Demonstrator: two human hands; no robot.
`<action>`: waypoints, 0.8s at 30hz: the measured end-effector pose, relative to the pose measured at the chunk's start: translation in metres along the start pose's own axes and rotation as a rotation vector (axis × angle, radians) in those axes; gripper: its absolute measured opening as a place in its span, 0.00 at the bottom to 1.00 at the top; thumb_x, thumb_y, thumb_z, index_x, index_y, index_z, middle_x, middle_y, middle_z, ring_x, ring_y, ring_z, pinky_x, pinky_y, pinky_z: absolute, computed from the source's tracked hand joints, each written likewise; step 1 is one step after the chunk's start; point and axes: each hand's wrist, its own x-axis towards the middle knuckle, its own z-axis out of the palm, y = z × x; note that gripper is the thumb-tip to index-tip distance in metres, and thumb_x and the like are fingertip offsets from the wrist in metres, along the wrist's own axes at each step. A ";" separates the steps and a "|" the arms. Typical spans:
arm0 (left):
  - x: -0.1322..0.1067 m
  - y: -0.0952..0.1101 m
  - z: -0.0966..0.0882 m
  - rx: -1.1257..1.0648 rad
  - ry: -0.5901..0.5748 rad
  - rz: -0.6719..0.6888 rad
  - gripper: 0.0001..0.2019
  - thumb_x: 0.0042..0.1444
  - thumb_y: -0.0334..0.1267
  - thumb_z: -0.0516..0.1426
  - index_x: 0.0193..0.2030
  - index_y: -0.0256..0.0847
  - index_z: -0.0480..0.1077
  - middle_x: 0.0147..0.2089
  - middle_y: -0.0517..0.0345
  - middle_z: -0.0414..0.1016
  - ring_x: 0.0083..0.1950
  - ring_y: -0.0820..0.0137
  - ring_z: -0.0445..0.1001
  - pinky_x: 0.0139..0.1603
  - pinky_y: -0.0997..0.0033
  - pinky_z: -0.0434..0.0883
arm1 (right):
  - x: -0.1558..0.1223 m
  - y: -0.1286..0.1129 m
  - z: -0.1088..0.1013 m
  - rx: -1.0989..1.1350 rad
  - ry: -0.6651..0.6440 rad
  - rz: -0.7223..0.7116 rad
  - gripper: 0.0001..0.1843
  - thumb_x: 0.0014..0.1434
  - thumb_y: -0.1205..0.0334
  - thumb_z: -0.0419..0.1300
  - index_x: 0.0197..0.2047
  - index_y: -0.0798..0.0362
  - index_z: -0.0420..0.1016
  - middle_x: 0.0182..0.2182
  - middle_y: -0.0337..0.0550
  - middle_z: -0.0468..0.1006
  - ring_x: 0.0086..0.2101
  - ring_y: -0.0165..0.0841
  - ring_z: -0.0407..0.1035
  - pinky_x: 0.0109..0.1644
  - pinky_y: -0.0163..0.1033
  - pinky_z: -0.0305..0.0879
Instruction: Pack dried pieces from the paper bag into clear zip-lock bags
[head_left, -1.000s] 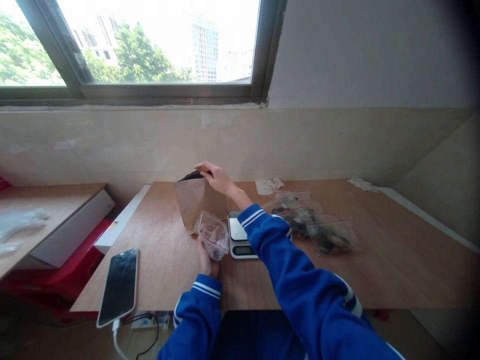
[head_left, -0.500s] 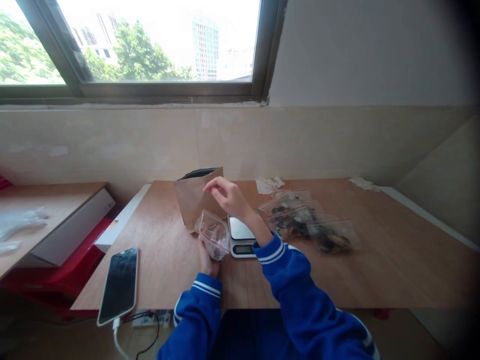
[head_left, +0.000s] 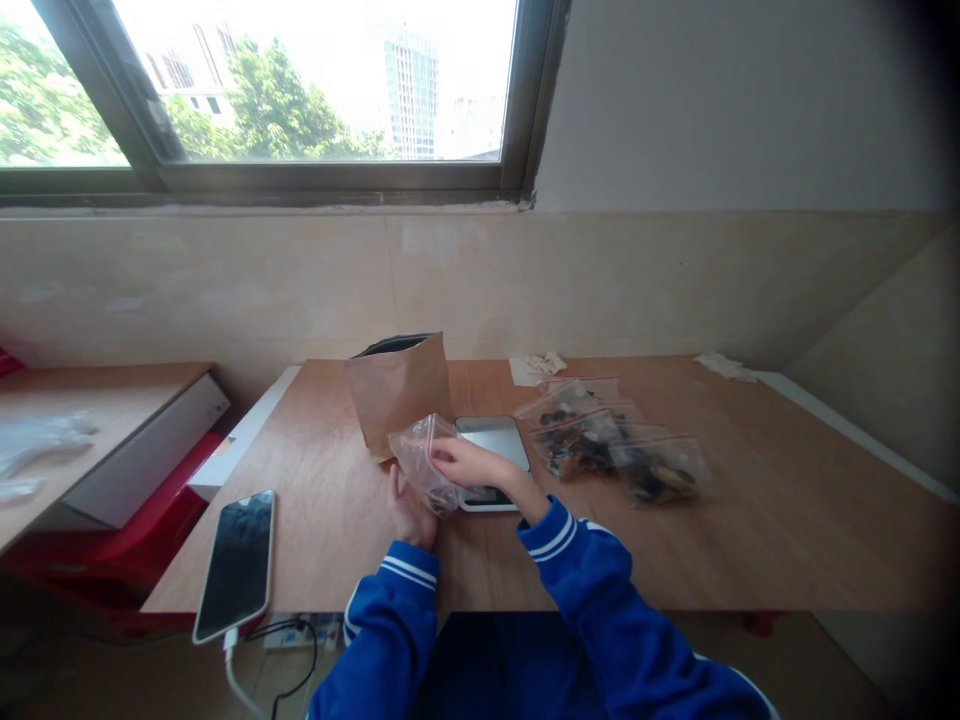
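A clear zip bag (head_left: 421,462) with dark contents sits above the desk's near edge, held between both hands. The left hand (head_left: 409,512) cups it from below, its fingers hidden behind the plastic. The right hand (head_left: 471,463) reaches across from the right, its closed fingers (head_left: 450,452) pressing on the bag's face. Just behind stands an upright kraft paper bag (head_left: 397,392), its mouth lined in black. To the right, a digital scale (head_left: 493,435) lies partly under the right hand, near three filled zip bags (head_left: 619,442). A smartphone (head_left: 236,565) lies left on the desk (head_left: 780,540).
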 end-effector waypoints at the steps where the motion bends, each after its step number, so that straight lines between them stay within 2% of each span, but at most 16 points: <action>1: -0.001 0.002 0.000 -0.020 -0.037 -0.047 0.23 0.61 0.50 0.47 0.52 0.37 0.71 0.51 0.47 0.76 0.57 0.58 0.70 0.57 0.59 0.68 | -0.003 0.003 -0.004 0.073 0.033 -0.006 0.14 0.60 0.66 0.52 0.45 0.54 0.75 0.43 0.46 0.79 0.40 0.35 0.72 0.44 0.37 0.66; 3: -0.003 0.004 0.000 -0.050 -0.094 -0.110 0.23 0.60 0.49 0.49 0.55 0.39 0.69 0.54 0.47 0.74 0.60 0.59 0.68 0.59 0.58 0.66 | -0.009 0.009 -0.011 0.192 0.124 0.005 0.16 0.61 0.60 0.53 0.51 0.53 0.72 0.48 0.46 0.77 0.47 0.39 0.70 0.50 0.42 0.66; 5: -0.003 0.005 0.000 -0.071 -0.135 -0.139 0.21 0.60 0.43 0.49 0.58 0.40 0.67 0.55 0.48 0.73 0.62 0.62 0.66 0.61 0.60 0.65 | -0.014 0.015 -0.015 0.260 0.203 0.040 0.20 0.61 0.55 0.54 0.54 0.52 0.70 0.49 0.46 0.76 0.51 0.40 0.67 0.54 0.45 0.64; 8: 0.000 0.002 -0.001 -0.063 -0.136 -0.171 0.21 0.59 0.33 0.49 0.59 0.38 0.65 0.55 0.49 0.74 0.61 0.65 0.67 0.62 0.63 0.64 | -0.019 0.022 -0.016 0.310 0.246 0.084 0.21 0.61 0.53 0.55 0.55 0.52 0.69 0.50 0.46 0.75 0.51 0.39 0.68 0.54 0.45 0.65; 12: 0.003 -0.003 -0.003 0.012 -0.069 -0.178 0.20 0.59 0.26 0.49 0.57 0.34 0.67 0.50 0.48 0.77 0.53 0.68 0.74 0.58 0.68 0.68 | -0.023 0.023 -0.013 0.256 0.193 0.097 0.17 0.62 0.54 0.55 0.47 0.56 0.73 0.44 0.47 0.78 0.44 0.38 0.71 0.51 0.42 0.67; 15: 0.003 -0.005 -0.004 0.083 -0.103 -0.145 0.18 0.58 0.25 0.51 0.55 0.34 0.68 0.48 0.49 0.78 0.48 0.69 0.77 0.55 0.69 0.70 | -0.026 0.021 -0.012 0.219 0.111 0.081 0.14 0.62 0.57 0.55 0.46 0.55 0.74 0.40 0.45 0.78 0.42 0.36 0.72 0.51 0.42 0.66; 18: 0.001 -0.006 -0.005 0.157 -0.139 -0.111 0.16 0.57 0.26 0.54 0.52 0.33 0.71 0.49 0.48 0.77 0.48 0.69 0.76 0.56 0.70 0.69 | -0.027 0.023 -0.007 0.191 0.068 0.096 0.14 0.60 0.58 0.56 0.48 0.53 0.73 0.43 0.45 0.77 0.43 0.37 0.71 0.52 0.43 0.65; 21: 0.000 -0.008 -0.005 0.197 -0.145 -0.093 0.14 0.56 0.27 0.56 0.50 0.34 0.72 0.51 0.48 0.76 0.50 0.68 0.75 0.57 0.70 0.68 | -0.025 0.030 0.001 0.101 0.101 0.092 0.16 0.57 0.60 0.60 0.49 0.53 0.72 0.48 0.47 0.74 0.47 0.38 0.68 0.57 0.44 0.61; 24: 0.001 -0.011 -0.007 0.190 -0.129 -0.096 0.13 0.57 0.29 0.56 0.49 0.35 0.72 0.50 0.49 0.76 0.49 0.68 0.75 0.56 0.69 0.68 | -0.024 0.034 0.006 0.077 0.118 0.072 0.17 0.57 0.61 0.60 0.50 0.53 0.70 0.49 0.48 0.73 0.48 0.37 0.67 0.57 0.44 0.60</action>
